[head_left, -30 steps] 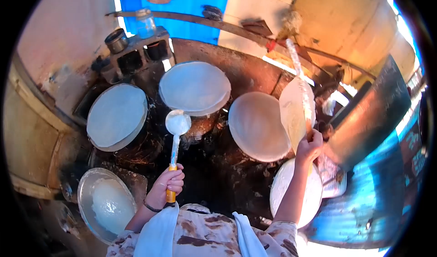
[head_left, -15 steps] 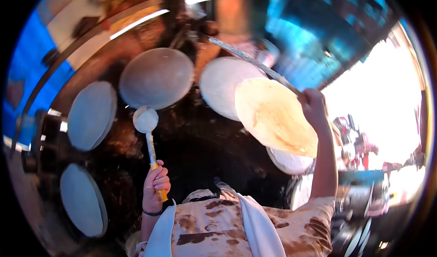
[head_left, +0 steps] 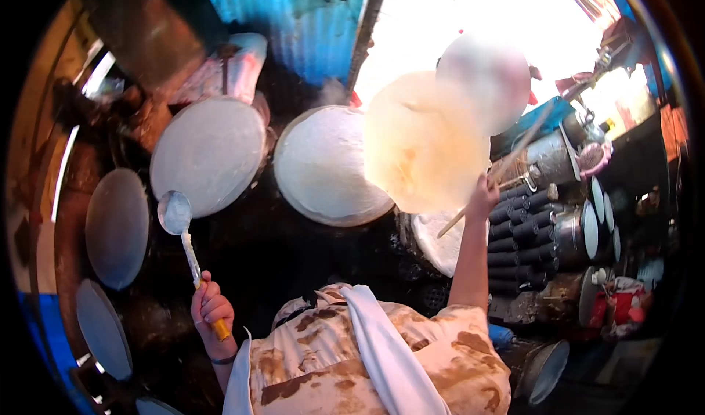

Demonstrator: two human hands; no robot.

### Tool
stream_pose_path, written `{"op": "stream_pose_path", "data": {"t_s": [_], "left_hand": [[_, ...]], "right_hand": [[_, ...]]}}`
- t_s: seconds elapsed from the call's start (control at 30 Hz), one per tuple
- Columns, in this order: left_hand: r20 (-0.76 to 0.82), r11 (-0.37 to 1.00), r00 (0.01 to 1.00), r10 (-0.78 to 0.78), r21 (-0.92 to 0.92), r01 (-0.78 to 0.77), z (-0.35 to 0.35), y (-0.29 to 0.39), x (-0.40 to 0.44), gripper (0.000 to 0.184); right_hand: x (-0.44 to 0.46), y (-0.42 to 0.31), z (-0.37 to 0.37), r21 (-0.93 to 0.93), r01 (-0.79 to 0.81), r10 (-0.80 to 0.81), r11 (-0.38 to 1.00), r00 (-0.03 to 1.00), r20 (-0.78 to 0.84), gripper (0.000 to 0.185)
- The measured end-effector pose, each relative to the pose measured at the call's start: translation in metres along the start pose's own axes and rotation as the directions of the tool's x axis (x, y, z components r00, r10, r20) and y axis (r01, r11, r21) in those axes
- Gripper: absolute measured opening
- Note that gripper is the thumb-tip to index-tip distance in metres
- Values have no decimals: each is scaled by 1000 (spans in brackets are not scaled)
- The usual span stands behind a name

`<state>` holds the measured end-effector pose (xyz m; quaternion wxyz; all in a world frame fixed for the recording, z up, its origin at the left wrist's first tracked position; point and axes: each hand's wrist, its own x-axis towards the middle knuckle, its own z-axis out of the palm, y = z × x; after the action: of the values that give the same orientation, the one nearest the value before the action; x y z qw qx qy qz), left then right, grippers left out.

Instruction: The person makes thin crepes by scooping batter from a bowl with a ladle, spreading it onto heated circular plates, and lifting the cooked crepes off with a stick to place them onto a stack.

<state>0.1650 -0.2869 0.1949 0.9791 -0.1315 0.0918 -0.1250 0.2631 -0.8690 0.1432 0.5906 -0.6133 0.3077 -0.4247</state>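
Note:
My left hand point(head_left: 213, 308) is closed round the yellow handle of a ladle point(head_left: 176, 213), whose white-coated bowl hangs over the edge of a round white griddle point(head_left: 209, 154). My right hand point(head_left: 482, 197) grips a long thin stick point(head_left: 523, 145). Beside that hand a thin round flatbread point(head_left: 418, 150), pale with a light brown patch, hangs in the air. It overlaps the right side of another flatbread on a round griddle point(head_left: 330, 165). How the stick meets the hanging bread is blurred.
A whitish round surface point(head_left: 440, 239) lies below the hanging bread. Dark cylinders point(head_left: 518, 246) are stacked at the right, near metal pots point(head_left: 551, 158). Two more round griddles point(head_left: 117, 228) stand at the left. A blurred disc point(head_left: 488, 84) shows behind the bread.
The view has turned rightward. My right hand has carried the stick and flatbread away from the griddles toward the bright opening. My left hand still holds the ladle.

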Motion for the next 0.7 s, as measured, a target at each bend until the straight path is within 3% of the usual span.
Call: {"op": "stream_pose_path", "data": {"t_s": [0.03,0.13,0.17,0.27,0.33,0.4,0.5,0.57,0.6,0.67,0.7], "left_hand": [[-9,1000,1000,-16,-6,16,5,-13,19,23],[11,999,999,-33,16,33,16,-38,49,23],[25,999,999,-38,20,38,20,-40,58,22],[23,999,999,-47,28,46,26,-61,56,21],[0,998,999,-52,36,52,27,-78,74,21],[-19,1000,999,-29,1,29,26,-89,82,21],[-27,999,999,-45,-12,45,28,-106,88,21],[-16,999,1000,-25,-44,25,26,-119,81,22],[-8,998,1000,-13,-70,12,32,-118,74,22],[21,979,986,168,-119,-165,33,-120,14,23],[42,968,980,195,-167,-185,36,-127,-3,21]], "right_hand": [[4,21,-23,-129,10,-25,992,993,-119,12],[-17,121,-104,-167,-228,131,959,882,-452,25],[-35,137,-110,-352,-477,149,805,737,-659,23],[-95,128,-137,-242,-759,295,604,495,-818,26],[-98,147,-144,-149,-722,307,675,459,-834,27],[-93,143,-149,-129,-773,347,621,419,-839,27],[-78,135,-158,-270,-814,350,514,486,-801,29],[-70,142,-163,-226,-805,369,549,476,-798,32],[-83,139,-172,-247,-850,391,466,448,-804,32],[-73,167,-177,-284,-899,402,334,408,-819,26],[-65,171,-173,-343,-882,407,322,457,-791,25]]}}
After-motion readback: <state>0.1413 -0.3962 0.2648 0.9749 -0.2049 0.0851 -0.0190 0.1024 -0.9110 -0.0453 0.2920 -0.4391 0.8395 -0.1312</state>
